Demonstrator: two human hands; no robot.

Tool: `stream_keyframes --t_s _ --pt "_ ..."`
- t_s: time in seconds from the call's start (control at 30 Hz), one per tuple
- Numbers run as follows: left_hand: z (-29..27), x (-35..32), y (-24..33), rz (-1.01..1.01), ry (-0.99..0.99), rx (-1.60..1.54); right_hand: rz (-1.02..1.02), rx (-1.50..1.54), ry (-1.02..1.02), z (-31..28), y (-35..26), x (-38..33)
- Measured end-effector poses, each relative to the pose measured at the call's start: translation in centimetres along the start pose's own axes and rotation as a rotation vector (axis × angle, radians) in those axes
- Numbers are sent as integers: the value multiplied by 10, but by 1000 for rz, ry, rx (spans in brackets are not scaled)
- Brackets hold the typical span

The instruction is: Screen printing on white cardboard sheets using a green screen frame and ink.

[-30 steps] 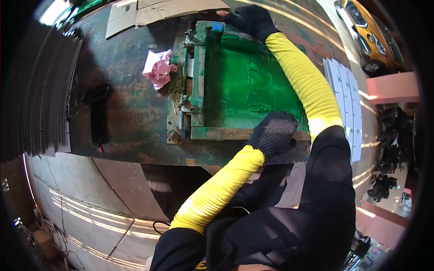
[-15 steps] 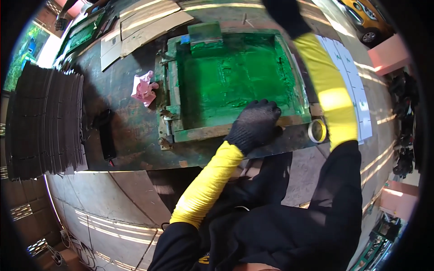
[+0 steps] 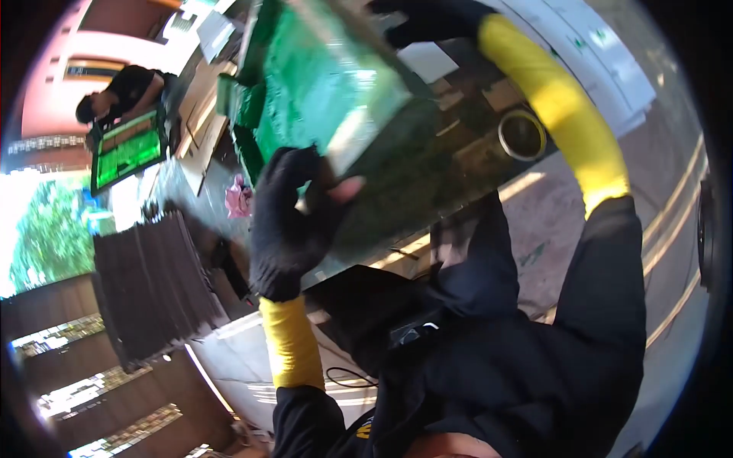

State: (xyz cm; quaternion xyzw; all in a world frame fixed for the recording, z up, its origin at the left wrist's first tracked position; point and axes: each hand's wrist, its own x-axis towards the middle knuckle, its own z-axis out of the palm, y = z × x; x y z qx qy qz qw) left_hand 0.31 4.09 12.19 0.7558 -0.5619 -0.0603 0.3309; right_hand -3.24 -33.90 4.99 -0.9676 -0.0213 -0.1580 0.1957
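A screen-printing frame (image 3: 336,84) smeared with green ink is raised at a slant above the dark table, its near edge lifted. My left hand (image 3: 290,217), in a black glove with the thumb tip bare, is closed on that near edge. My right hand (image 3: 431,21), also black-gloved, reaches to the far side beyond the frame's right edge, fingers apart and holding nothing I can see. Below it a small white card (image 3: 427,61) lies on the table. A green-stained block (image 3: 227,95) sits at the frame's left end.
A roll of tape (image 3: 521,133) lies near the table's right edge, beside printed white sheets (image 3: 588,46). Left are a stack of dark sheets (image 3: 153,286), a crumpled pink cloth (image 3: 238,197) and cardboard (image 3: 200,114). Another person (image 3: 126,91) stands at a second green frame (image 3: 128,156).
The frame has gone from lying flat to tilted up, with my left hand on its near edge. My right hand stays at the far right. The head view has turned.
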Motion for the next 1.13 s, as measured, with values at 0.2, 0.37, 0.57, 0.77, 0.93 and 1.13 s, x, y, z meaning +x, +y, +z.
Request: stream_keyframes --t_s 0.2,0.37,0.57,0.77,0.93,1.13 --pt "-43 -32 1 -163 70 78 -3 -302 -243 105 -84 63" --pt "-69 -61 0 -342 210 -231 -49 -210 -467 125 -111 93" --pt "-73 -57 7 -391 197 -234 -93 -274 -605 140 -105 96" --pt "-68 -50 17 -374 230 -255 -70 -281 -600 133 -108 96" --pt "-72 -57 2 -252 231 -235 -65 -344 -550 125 -102 96" --pt "-74 -59 -8 -195 228 -215 -79 -384 -626 37 -143 99"
